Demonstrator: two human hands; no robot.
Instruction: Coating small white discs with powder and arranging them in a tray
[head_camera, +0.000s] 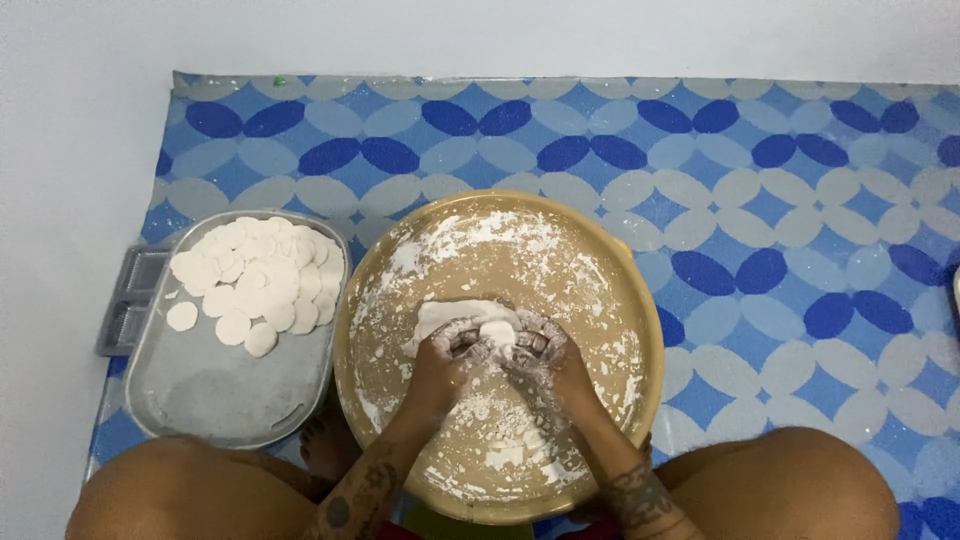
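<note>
In the head view, both hands meet at the middle of a round tan basin (640, 330) dusted with flour. The left hand (450, 350) and right hand (548, 352) face each other, fingers curled and pressed together around a small white dough piece (497, 331), pinching it between them. Just behind the hands, touching them, lies a flattened sheet of dough (450, 312) on the basin's floor. Loose flour (505, 450) is scattered between the forearms, nearer the person.

Left of the basin, just beside its rim, sits a grey metal tray (230, 400). A pile of round dough discs (260, 275) fills its far end; the near end holds only a dusting of flour. A grey ridged object (125, 305) pokes out from under the tray's left edge; what it is cannot be told.

Everything rests on a blue patterned mat (780, 230) on the floor. The person's bare knees (790, 480) flank the basin at the bottom, and a foot (328, 445) shows between tray and basin.
</note>
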